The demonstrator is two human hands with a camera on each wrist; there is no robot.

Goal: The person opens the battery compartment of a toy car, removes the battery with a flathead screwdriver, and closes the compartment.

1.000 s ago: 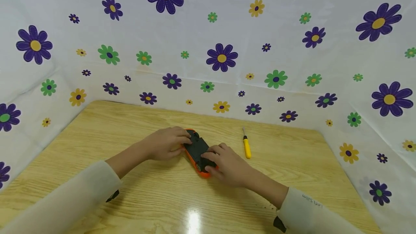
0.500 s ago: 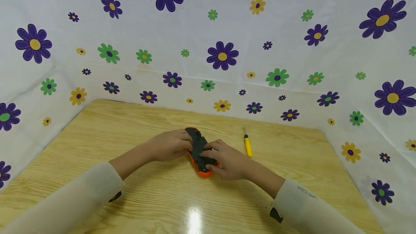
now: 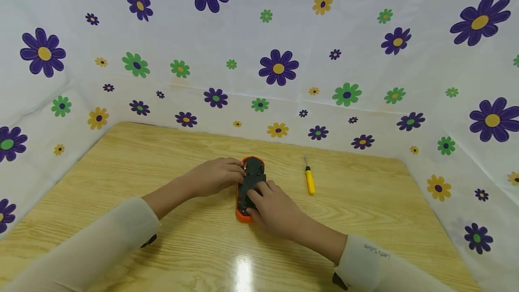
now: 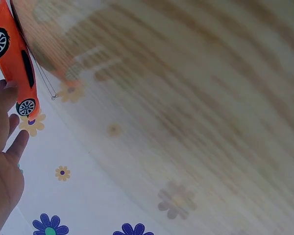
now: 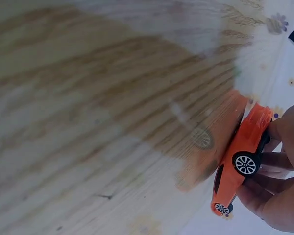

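An orange toy car [image 3: 254, 181] lies upside down on the table, its black underside facing up. My left hand [image 3: 215, 177] holds its left side toward the far end, with the fingertips over the edge. The right hand [image 3: 279, 213] grips the nearer end, fingers laid across the underside. In the left wrist view the toy car [image 4: 23, 73] shows its orange side and two silver-spoked wheels, with the left hand [image 4: 4, 161] beside it. From the right wrist, the opposite side of the toy car [image 5: 237, 164] shows, and the right hand's fingers [image 5: 257, 196] touch it.
A yellow-handled screwdriver [image 3: 310, 181] lies right of the car, its tip pointing away. The glossy wooden table [image 3: 170, 256] is bordered by a white flower-patterned sheet [image 3: 243, 39] at the back and sides. Small dark specks [image 5: 105, 197] lie on the tabletop.
The toy car has turned from a slant to nearly straight, its far end swinging right and its near end left. Both hands moved with it. The screwdriver stayed in place.
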